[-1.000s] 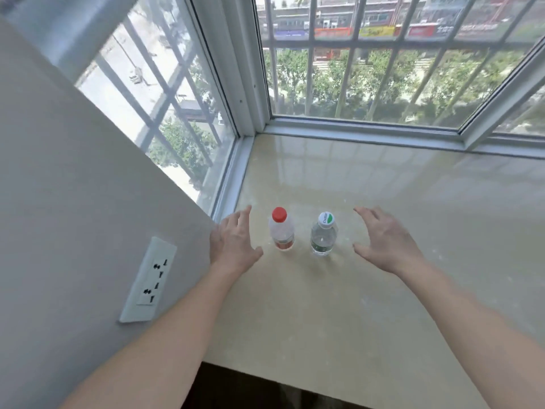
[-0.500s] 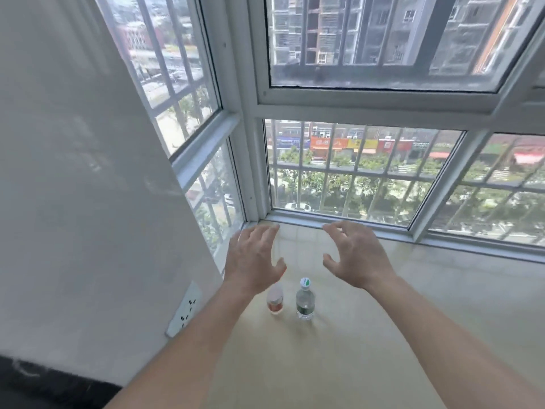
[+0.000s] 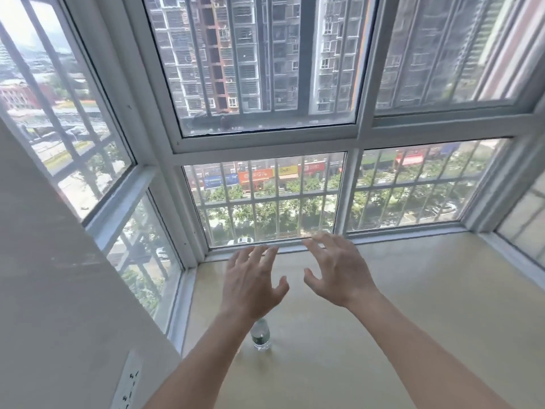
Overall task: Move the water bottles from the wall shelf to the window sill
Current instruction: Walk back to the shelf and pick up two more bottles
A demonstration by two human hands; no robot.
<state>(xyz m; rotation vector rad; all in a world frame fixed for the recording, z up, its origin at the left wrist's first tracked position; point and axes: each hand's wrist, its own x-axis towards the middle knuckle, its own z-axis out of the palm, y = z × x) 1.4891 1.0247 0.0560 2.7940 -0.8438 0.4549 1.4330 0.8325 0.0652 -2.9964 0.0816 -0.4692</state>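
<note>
One clear water bottle with a green label [image 3: 260, 337] stands upright on the beige window sill [image 3: 413, 305], its top hidden behind my left wrist. A second bottle is hidden by my left forearm. My left hand [image 3: 250, 283] is raised above the bottle with fingers spread and holds nothing. Beside it, my right hand [image 3: 336, 273] is also raised, fingers spread and empty. The two hands are close together, thumbs facing each other.
Barred windows [image 3: 265, 202] in white frames close the sill at the back, left and right. A white wall [image 3: 59, 305] with a power socket [image 3: 126, 382] stands at the left. The sill stretches broad to the right of the bottle.
The view has tilted upward, so the bottles have dropped lower in the frame. Both hands have lifted away from the bottles and drawn closer together. The red-capped bottle is now hidden behind my left forearm.
</note>
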